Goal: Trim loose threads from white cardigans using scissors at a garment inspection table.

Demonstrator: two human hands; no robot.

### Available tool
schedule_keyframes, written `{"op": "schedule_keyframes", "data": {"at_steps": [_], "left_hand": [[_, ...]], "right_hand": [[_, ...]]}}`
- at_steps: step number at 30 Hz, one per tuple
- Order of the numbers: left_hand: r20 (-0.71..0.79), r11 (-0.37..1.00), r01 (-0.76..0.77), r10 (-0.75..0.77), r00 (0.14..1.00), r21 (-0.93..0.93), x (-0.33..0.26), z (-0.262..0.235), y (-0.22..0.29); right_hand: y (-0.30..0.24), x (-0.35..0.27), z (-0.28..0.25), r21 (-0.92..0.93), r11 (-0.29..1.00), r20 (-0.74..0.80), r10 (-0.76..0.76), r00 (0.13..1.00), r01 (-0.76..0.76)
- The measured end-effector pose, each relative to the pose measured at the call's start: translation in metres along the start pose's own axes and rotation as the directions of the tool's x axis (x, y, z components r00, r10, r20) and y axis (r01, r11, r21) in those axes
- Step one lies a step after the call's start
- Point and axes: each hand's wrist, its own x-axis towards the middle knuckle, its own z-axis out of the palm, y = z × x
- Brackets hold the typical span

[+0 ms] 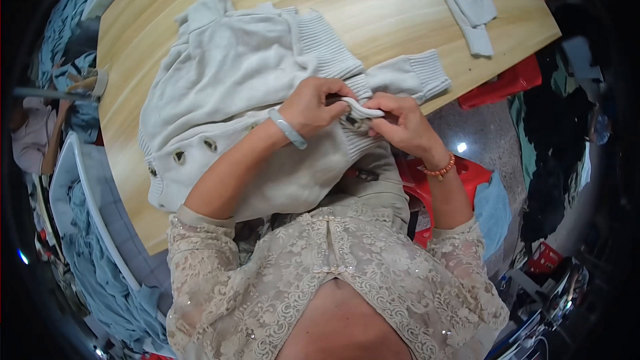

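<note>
A pale knit cardigan (233,73) is spread under the fingers and to their left, partly on the wooden tabletop (127,180) and partly over the lap. Its folded edge (363,108) is pinched between thumb and fingers by the left hand (315,108) and, just beside, by the right hand (405,127). A ribbed cuff (432,73) is laid just beyond the right fingers; farther off, a second pale garment (463,0) is seen.

Left hand (308,107), right hand (403,127) — two. Pale knit garment (227,60), held by both: one. Wooden table (373,7): one. Bangle (287,129) and beaded bracelet (440,168) — they total two.
</note>
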Motion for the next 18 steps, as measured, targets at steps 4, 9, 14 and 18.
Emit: {"op": "schedule_keyframes", "data": {"at_steps": [4,9,14,18], "left_hand": [[-0.021,1.0,0.011,-0.011,1.0,-0.025,0.001,0.009,0.002],[-0.192,0.943,-0.076,0.144,0.971,0.323,-0.032,0.004,0.012],[-0.27,0.479,0.113,0.272,0.924,0.87,-0.115,-0.051,0.018],[-0.435,0.696,0.351,-0.061,0.898,0.627,-0.166,-0.1,-0.018]], "right_hand": [[0.002,-0.006,0.002,0.124,0.986,-0.058,0.123,0.991,-0.115],[0.006,-0.001,0.003,0.119,0.971,-0.167,0.225,0.96,-0.207],[0.021,-0.004,-0.01,0.237,0.955,-0.575,-0.01,0.818,0.178],[-0.002,-0.007,-0.005,-0.124,0.977,-0.554,-0.213,0.805,0.174]]}}
